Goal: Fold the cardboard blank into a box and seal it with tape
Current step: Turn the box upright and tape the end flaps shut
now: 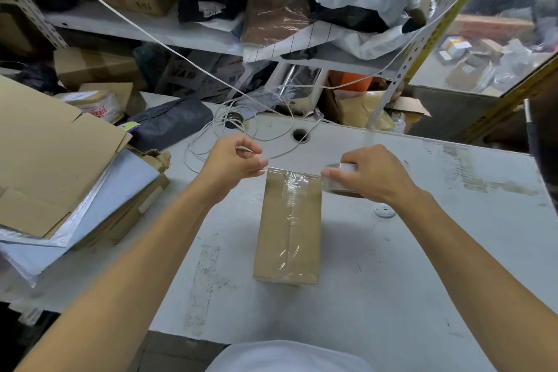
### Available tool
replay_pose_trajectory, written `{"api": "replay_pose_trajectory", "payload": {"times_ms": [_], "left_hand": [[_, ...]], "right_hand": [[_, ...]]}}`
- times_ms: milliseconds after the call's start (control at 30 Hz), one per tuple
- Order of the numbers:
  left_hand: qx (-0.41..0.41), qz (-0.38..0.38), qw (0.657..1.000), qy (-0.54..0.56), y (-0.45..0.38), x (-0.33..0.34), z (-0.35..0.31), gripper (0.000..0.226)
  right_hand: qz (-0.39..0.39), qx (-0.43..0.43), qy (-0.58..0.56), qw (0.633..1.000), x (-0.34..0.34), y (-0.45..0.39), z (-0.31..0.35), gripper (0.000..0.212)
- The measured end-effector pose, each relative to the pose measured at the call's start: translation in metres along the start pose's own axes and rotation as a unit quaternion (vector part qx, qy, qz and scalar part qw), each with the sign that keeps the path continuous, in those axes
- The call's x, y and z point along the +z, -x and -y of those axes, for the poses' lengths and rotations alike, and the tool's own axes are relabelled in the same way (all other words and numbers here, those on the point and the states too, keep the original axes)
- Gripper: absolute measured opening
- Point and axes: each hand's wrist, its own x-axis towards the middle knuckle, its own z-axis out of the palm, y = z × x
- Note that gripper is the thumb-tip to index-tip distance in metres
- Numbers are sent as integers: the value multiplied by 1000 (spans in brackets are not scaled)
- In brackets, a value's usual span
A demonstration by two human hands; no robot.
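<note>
A small brown cardboard box [288,229] lies folded on the grey table, its long side pointing away from me. Clear tape runs down its centre seam. My left hand [232,160] pinches the free end of a clear tape strip [293,174] stretched across the box's far edge. My right hand [374,172] grips the tape roll [341,178] just past the box's far right corner. The strip spans from one hand to the other, slightly above or on the far edge; I cannot tell which.
Flat cardboard blanks and white sheets [60,166] are stacked at the left. A coiled white cable [238,127] and a cable hole [300,134] lie beyond the hands. A small white disc [385,211] sits right of the box. Cluttered shelves [211,36] stand behind the table [422,266].
</note>
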Motion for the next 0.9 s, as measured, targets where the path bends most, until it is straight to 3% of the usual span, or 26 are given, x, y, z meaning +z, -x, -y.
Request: {"api": "replay_pose_trajectory", "payload": {"times_ms": [300, 700, 800, 900], "left_hand": [[-30, -13, 999, 11, -23, 4, 26, 20], [-64, -25, 996, 63, -26, 10, 47, 19], [-81, -51, 995, -23, -24, 11, 54, 33], [-131, -74, 989, -13, -16, 18, 60, 50]], "right_hand": [[35, 42, -10, 998, 27, -17, -10, 65], [77, 83, -54, 992, 28, -18, -7, 47], [74, 92, -57, 991, 30, -18, -7, 48], [74, 102, -74, 989, 31, -17, -7, 50]]}}
